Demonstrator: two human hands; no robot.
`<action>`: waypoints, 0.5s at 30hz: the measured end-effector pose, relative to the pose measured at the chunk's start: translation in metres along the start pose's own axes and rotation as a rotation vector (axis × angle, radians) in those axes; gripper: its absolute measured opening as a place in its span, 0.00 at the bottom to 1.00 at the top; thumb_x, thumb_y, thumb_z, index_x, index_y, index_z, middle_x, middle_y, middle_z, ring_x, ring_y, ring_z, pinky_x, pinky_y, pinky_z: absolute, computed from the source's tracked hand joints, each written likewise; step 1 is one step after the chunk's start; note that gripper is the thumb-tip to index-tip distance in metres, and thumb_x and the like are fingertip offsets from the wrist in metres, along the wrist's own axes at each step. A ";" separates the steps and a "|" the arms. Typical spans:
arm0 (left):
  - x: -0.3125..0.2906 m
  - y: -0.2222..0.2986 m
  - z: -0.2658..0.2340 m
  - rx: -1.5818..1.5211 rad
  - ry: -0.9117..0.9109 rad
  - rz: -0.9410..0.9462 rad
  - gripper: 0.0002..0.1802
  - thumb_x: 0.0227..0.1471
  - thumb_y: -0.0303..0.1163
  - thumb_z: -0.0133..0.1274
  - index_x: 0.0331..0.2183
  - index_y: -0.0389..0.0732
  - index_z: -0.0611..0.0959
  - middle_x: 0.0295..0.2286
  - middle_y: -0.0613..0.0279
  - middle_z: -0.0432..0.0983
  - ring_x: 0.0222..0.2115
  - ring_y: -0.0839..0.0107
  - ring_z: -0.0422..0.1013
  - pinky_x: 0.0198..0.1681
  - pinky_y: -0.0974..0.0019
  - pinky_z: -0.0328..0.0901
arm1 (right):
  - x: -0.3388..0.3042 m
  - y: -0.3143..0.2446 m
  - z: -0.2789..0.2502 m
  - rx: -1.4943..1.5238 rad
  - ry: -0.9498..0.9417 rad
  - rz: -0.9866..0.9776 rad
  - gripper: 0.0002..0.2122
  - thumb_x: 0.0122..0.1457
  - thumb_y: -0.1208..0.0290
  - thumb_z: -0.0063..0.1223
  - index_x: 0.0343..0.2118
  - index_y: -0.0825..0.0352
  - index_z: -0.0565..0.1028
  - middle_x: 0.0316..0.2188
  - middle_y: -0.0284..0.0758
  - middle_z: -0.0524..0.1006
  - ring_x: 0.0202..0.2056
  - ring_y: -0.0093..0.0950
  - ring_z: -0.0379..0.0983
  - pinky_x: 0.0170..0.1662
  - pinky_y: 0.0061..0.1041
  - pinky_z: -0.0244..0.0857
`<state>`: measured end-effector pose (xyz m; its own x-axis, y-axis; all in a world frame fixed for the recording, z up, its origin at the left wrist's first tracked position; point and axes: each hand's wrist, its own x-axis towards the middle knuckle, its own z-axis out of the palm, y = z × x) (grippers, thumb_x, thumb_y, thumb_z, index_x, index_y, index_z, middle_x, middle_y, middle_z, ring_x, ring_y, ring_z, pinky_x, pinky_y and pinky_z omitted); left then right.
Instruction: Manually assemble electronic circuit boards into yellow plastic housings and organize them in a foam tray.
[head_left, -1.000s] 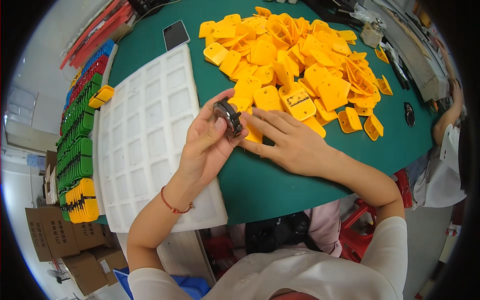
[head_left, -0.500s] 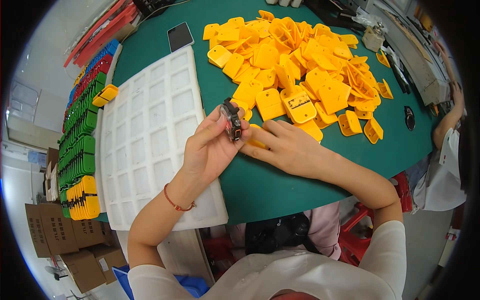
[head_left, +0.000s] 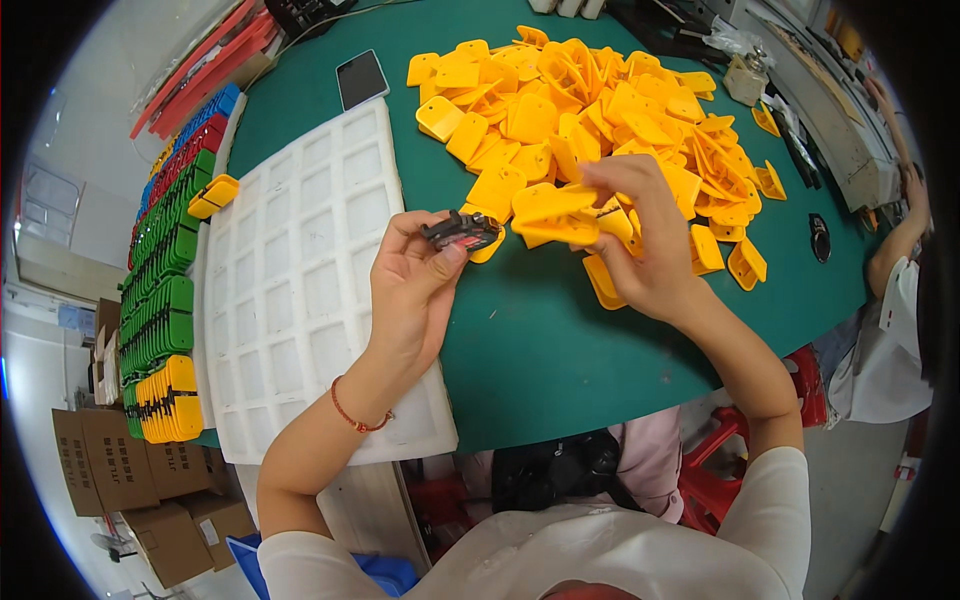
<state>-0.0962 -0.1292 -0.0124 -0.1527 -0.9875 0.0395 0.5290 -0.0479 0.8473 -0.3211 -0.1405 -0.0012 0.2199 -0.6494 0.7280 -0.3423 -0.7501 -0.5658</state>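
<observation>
My left hand point(head_left: 412, 290) holds a black watch point(head_left: 463, 231) between thumb and fingers, turned sideways above the edge of a white gridded tray point(head_left: 318, 262). To its right, my right hand point(head_left: 652, 248) grips a folded yellow plastic holder point(head_left: 552, 213) by its right side, its two flaps spread apart toward the watch. The watch and the holder are close together; whether they touch I cannot tell. Behind my right hand lies a large heap of similar yellow holders point(head_left: 600, 100), partly covered by that hand.
Rows of green holders point(head_left: 160, 322) and yellow ones point(head_left: 168, 398) stand left of the tray. One yellow holder point(head_left: 213, 197) rests by the tray's left edge. A phone point(head_left: 361, 80) lies at the back, another dark watch point(head_left: 819, 237) at right. Another person's arm point(head_left: 905, 230) shows far right.
My right hand has lifted off the table and opened upward, now with a folded yellow holder raised in it. My left hand has turned the watch from upright to sideways.
</observation>
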 end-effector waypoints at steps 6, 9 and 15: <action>-0.002 0.002 0.011 0.069 -0.108 0.099 0.16 0.42 0.12 0.53 0.34 0.37 0.70 0.38 0.54 0.71 0.48 0.60 0.65 0.51 0.63 0.62 | -0.005 0.004 -0.004 -0.159 0.036 -0.171 0.15 0.36 0.84 0.58 0.31 0.67 0.72 0.25 0.34 0.69 0.26 0.30 0.65 0.29 0.25 0.57; -0.003 0.000 0.010 0.115 -0.156 0.115 0.16 0.41 0.11 0.53 0.33 0.37 0.71 0.38 0.53 0.71 0.49 0.59 0.65 0.51 0.62 0.62 | -0.009 0.005 0.001 -0.164 0.021 -0.186 0.13 0.35 0.81 0.60 0.28 0.67 0.73 0.21 0.31 0.68 0.24 0.28 0.63 0.26 0.24 0.53; -0.004 0.000 0.004 0.268 -0.154 0.143 0.16 0.41 0.12 0.53 0.35 0.38 0.72 0.38 0.53 0.72 0.47 0.58 0.66 0.52 0.61 0.61 | -0.010 0.002 0.001 -0.122 -0.101 -0.078 0.13 0.38 0.77 0.64 0.30 0.68 0.74 0.26 0.34 0.72 0.27 0.29 0.67 0.31 0.22 0.58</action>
<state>-0.0994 -0.1248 -0.0104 -0.2275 -0.9462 0.2300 0.3190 0.1508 0.9357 -0.3234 -0.1358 -0.0098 0.3385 -0.6033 0.7221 -0.4279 -0.7822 -0.4529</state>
